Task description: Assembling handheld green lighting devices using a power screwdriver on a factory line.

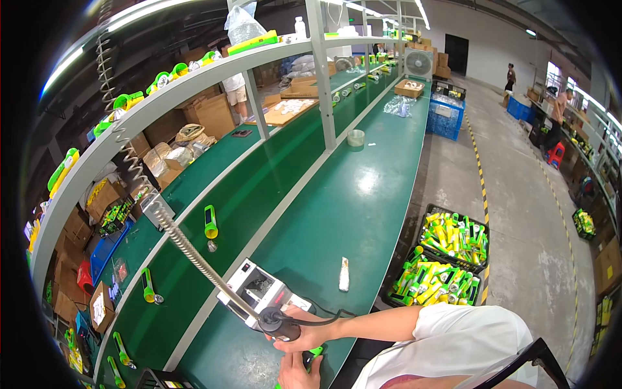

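My right hand (314,332) is wrapped round a black electric screwdriver (280,324), which hangs from a long metal coil spring (188,243). Its black cable loops back past the wrist. Just below, at the lower edge, my left hand (298,374) is closed on a green and black flashlight (315,353), mostly hidden by the fingers. The screwdriver's tip is hidden from view. Right behind the tool stands a white screw feeder (258,288) with a dark opening on top. A small whitish strip-like piece (344,274) lies on the green bench to its right.
Several green and yellow flashlights (210,222) lie on the green conveyor belt (259,170) to the left. Black crates (483,262) full of flashlight parts stand on the floor at right. A grey metal shelf frame (321,71) rises over the belt. Other people are farther off.
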Demonstrator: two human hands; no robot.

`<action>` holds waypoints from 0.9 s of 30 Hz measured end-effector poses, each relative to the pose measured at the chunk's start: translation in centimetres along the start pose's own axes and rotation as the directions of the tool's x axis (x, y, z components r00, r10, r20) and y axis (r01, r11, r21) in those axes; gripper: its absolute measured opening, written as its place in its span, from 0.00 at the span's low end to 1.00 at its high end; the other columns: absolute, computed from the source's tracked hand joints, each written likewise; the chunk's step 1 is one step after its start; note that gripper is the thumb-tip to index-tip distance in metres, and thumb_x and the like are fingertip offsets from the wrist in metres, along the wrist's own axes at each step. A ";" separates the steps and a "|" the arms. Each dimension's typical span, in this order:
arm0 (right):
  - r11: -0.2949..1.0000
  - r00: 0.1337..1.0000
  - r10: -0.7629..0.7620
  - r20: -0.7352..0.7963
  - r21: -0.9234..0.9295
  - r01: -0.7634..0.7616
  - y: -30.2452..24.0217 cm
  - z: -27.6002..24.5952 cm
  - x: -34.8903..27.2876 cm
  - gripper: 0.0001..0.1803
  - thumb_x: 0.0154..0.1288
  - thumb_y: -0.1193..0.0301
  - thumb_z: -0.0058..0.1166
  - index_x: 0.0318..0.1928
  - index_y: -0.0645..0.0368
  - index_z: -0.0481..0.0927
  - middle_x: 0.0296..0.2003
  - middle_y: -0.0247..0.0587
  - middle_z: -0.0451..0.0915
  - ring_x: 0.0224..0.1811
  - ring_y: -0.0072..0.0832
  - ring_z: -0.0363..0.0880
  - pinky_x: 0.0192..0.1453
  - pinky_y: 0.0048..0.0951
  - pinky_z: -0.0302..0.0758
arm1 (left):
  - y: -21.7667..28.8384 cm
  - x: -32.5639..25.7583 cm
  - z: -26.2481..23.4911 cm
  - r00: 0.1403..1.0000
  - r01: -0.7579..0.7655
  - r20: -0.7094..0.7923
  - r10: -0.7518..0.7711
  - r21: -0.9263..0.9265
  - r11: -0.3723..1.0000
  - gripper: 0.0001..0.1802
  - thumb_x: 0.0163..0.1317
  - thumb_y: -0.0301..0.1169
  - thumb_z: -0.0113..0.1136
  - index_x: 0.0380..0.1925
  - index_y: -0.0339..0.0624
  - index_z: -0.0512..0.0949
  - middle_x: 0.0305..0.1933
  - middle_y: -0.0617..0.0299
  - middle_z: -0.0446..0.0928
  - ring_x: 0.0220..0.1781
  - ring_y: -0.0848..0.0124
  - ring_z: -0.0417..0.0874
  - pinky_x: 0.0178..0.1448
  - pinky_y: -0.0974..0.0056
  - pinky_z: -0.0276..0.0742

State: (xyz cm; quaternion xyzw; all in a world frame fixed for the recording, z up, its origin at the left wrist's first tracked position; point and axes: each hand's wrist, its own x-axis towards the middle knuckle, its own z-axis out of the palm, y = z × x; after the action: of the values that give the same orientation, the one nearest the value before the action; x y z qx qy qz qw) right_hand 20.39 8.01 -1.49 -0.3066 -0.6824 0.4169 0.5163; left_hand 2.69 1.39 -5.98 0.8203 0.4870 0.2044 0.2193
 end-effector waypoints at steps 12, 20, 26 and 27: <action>0.995 0.994 -0.097 0.041 -0.021 0.098 0.1 -0.3 -0.5 0.14 0.60 0.70 0.67 0.39 0.62 0.76 0.27 0.35 0.76 0.27 0.25 0.71 0.34 0.32 0.69 | 0.0 0.9 0.5 0.990 -0.034 -0.136 0.036 0.018 0.999 0.25 0.54 0.36 0.78 0.48 0.36 0.80 0.39 0.49 0.82 0.42 0.47 0.83 0.43 0.46 0.78; 0.997 0.997 -0.067 0.026 0.031 0.067 0.1 -0.5 -1.3 0.14 0.60 0.68 0.68 0.41 0.62 0.79 0.29 0.34 0.78 0.32 0.22 0.77 0.34 0.30 0.70 | 1.1 0.4 -0.4 0.998 -0.001 -0.066 0.004 0.046 0.999 0.25 0.55 0.36 0.76 0.50 0.36 0.79 0.37 0.50 0.82 0.42 0.50 0.83 0.44 0.48 0.78; 0.874 0.940 -0.138 -0.313 0.409 0.264 -2.3 -4.7 -0.6 0.15 0.67 0.78 0.56 0.51 0.64 0.69 0.24 0.40 0.77 0.23 0.26 0.77 0.28 0.30 0.77 | 1.8 1.3 -0.7 0.998 0.020 -0.055 -0.017 0.052 0.998 0.31 0.54 0.32 0.77 0.59 0.39 0.79 0.43 0.53 0.84 0.46 0.54 0.84 0.48 0.52 0.81; 0.836 0.914 -0.178 -0.363 0.435 0.336 -2.6 -4.8 0.5 0.14 0.67 0.79 0.54 0.51 0.65 0.68 0.22 0.39 0.75 0.20 0.25 0.75 0.25 0.30 0.75 | 1.6 1.3 -0.4 0.998 0.051 -0.042 -0.049 0.046 0.998 0.31 0.54 0.32 0.77 0.59 0.39 0.79 0.43 0.53 0.84 0.46 0.54 0.84 0.48 0.52 0.81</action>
State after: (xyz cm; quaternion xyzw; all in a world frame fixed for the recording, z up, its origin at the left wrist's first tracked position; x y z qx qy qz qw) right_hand 24.87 8.47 1.65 -0.1319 -0.5010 0.4483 0.7284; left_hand 4.16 1.89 -4.63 0.8084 0.5166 0.2040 0.1951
